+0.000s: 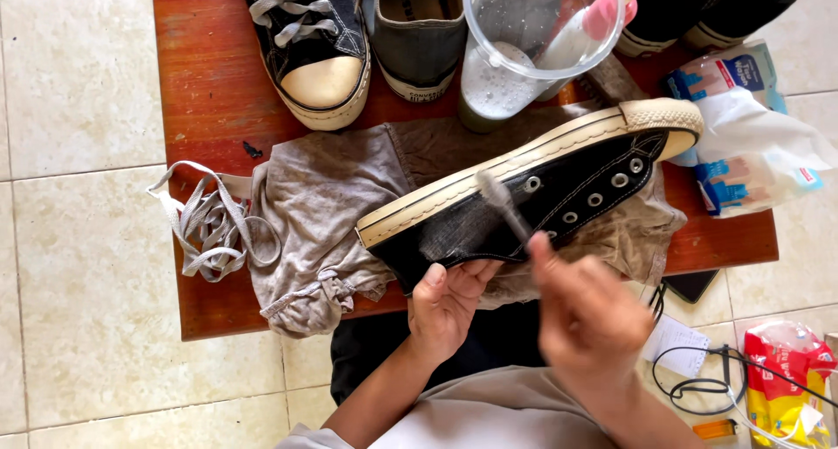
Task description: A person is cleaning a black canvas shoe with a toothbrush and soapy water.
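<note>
Above the red wooden counter (pixel 209 82), in the head view, the left hand (pixel 447 302) grips the heel end of a black canvas sneaker (pixel 532 196), its fingers closed around the heel with the thumb up on the side. The sneaker is held on its side, its white sole turned away from the person, its toe pointing to the upper right and its eyelets empty of laces. The right hand (pixel 587 314), blurred, has its fingers closed on the handle of a small brush (pixel 504 203), whose bristled head lies against the canvas just beside the eyelets. Under the sneaker a crumpled grey cloth (pixel 323 213) is spread on the counter. A heap of grey laces (pixel 205 226) lies at the cloth's left edge. Farther back stand a laced black sneaker (pixel 310 43), a grey shoe (pixel 419 30) and a clear plastic jug (pixel 524 39) with foamy water.
</note>
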